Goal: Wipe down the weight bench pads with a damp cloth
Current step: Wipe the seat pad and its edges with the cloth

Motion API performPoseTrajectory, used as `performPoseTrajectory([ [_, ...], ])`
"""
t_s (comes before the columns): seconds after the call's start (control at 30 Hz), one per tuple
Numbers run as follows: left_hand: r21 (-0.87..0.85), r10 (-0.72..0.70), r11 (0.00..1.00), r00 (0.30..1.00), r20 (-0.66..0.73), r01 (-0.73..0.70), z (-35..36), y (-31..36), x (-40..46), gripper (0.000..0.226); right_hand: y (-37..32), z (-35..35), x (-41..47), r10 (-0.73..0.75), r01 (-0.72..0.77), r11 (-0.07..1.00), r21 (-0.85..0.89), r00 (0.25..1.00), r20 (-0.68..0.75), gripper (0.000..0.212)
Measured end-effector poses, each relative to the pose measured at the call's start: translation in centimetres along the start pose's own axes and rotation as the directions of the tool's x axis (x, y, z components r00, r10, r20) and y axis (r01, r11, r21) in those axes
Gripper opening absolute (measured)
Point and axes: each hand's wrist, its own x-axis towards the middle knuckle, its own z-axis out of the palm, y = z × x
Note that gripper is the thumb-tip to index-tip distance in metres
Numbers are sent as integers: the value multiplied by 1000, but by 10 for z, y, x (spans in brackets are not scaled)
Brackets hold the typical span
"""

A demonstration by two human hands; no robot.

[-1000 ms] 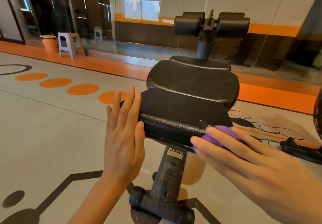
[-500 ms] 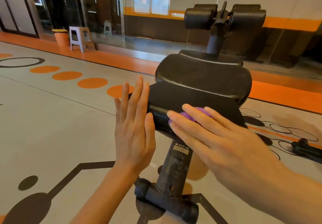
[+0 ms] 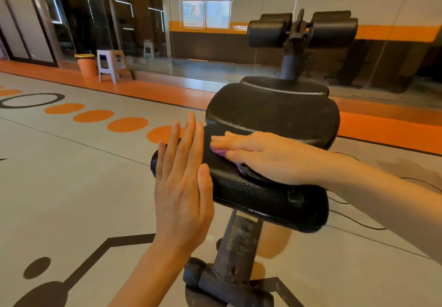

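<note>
right hand [image 3: 260, 157] — cloth [image 3: 218, 152] slid leftward, onto pad top [image 3: 251, 187]

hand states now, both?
Left hand: open, flat against the side of the near pad.
Right hand: open, fingers straight, pressing the purple cloth onto the pad.

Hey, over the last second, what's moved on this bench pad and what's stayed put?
The right hand slid the purple cloth from the near right corner of the front pad across its top toward the left side, fingers flat on the cloth throughout. The left hand stayed flat against the pad's left edge, bracing it. Nothing was picked up or let go, and the bench itself kept its place.
</note>
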Motion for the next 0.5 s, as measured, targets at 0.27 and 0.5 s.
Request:
performPoseTrajectory([
  [0.27, 6, -40, 999, 999, 3, 40, 1, 7, 1, 54, 1, -5, -8, 183, -187, 977, 106, 982, 43, 39],
  [0.5, 34, -27, 999, 996, 85, 24, -6, 4, 1, 60, -12, 0, -30, 179, -180, 980, 83, 984, 14, 43],
])
